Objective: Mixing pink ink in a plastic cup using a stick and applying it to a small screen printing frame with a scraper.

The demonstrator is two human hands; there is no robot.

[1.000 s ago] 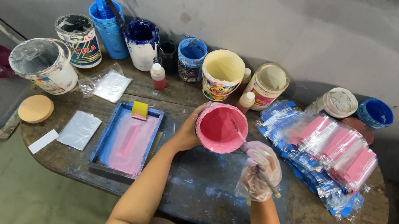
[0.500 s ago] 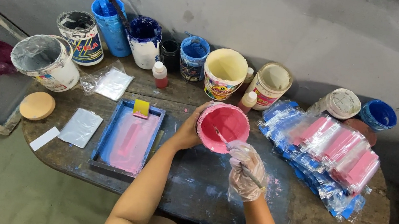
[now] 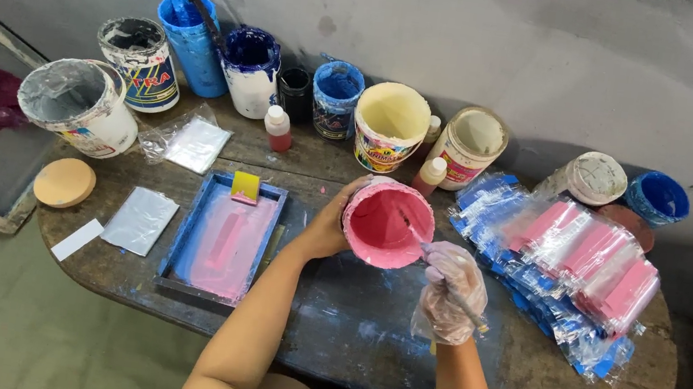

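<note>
My left hand (image 3: 330, 226) grips the side of a round tub of pink paint (image 3: 384, 224), tilted toward me above the wooden table (image 3: 519, 378). My right hand (image 3: 448, 290), in a clear plastic glove, holds a thin stick (image 3: 435, 264) whose tip reaches into the pink paint. To the left of the tub lies a blue-framed printing screen (image 3: 220, 236) smeared pink, with a small yellow squeegee (image 3: 245, 186) at its far end.
Several paint pots line the wall: a white bucket (image 3: 80, 104), blue pots (image 3: 337, 97), a cream bucket (image 3: 390, 124). Stacked clear bags of pink and blue items (image 3: 573, 269) lie right. A wooden disc (image 3: 64, 181) and clear packets (image 3: 140, 219) lie left.
My right hand has moved up from the table edge toward the tub, and the stick now dips into the pink paint. My left hand keeps the tub in place.
</note>
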